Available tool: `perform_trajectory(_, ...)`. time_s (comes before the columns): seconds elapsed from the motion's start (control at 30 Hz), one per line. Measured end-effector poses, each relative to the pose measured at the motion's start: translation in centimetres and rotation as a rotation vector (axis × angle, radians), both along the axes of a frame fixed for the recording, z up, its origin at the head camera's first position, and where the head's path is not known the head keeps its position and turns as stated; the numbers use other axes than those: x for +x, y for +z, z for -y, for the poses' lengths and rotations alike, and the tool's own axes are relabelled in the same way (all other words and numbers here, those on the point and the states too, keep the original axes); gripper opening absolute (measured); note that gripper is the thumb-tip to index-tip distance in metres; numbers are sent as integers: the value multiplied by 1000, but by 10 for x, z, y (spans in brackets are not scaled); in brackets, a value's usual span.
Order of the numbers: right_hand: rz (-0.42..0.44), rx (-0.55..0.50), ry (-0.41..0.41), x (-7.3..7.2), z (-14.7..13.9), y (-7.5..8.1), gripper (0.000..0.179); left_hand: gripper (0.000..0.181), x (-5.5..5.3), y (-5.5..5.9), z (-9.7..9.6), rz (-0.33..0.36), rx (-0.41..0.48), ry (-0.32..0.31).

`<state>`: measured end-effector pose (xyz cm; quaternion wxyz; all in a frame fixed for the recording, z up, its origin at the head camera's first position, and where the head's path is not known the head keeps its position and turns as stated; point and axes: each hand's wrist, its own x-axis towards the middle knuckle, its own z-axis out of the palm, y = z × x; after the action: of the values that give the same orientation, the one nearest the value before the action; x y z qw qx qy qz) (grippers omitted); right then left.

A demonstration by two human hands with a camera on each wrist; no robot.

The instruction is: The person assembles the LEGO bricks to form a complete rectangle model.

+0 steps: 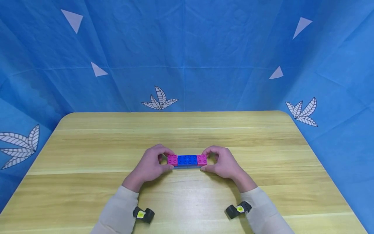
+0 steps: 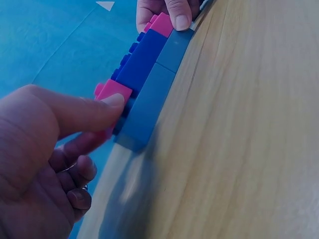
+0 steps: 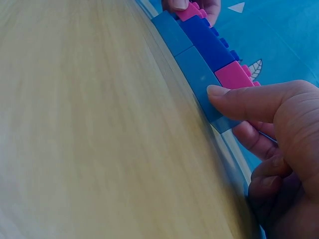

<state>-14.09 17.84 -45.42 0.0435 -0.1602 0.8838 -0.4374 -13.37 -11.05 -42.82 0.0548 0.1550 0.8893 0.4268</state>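
Note:
A dark blue brick [image 1: 187, 160] sits between a left pink brick [image 1: 172, 160] and a right pink brick [image 1: 202, 159], studs up. Two lighter blue bricks form the lower row: a nearer one [image 2: 147, 107] and a farther one [image 2: 175, 50] in the left wrist view. My left hand [image 1: 150, 164] pinches the left pink brick between thumb and fingers. In the left wrist view that brick looks slightly raised from the row beneath. My right hand [image 1: 224, 163] pinches the opposite end, its thumb on the lower lighter blue brick beside the right pink brick.
The bricks rest on a light wooden table [image 1: 187, 201]. A blue cloth [image 1: 187, 48] with white triangles and leaf prints hangs behind and along both sides. Black straps with small devices sit on the left wrist [image 1: 143, 215] and right wrist [image 1: 238, 209].

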Motion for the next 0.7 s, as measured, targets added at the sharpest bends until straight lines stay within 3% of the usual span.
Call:
perform_trajectory(0.37, 20, 10, -5, 1, -1, 1, 39, 35, -1, 1, 0, -22, -26, -35)
perform_trajectory(0.7, 10, 4, -6, 1, 0, 1, 39, 35, -1, -3, 1, -22, 5, -22)
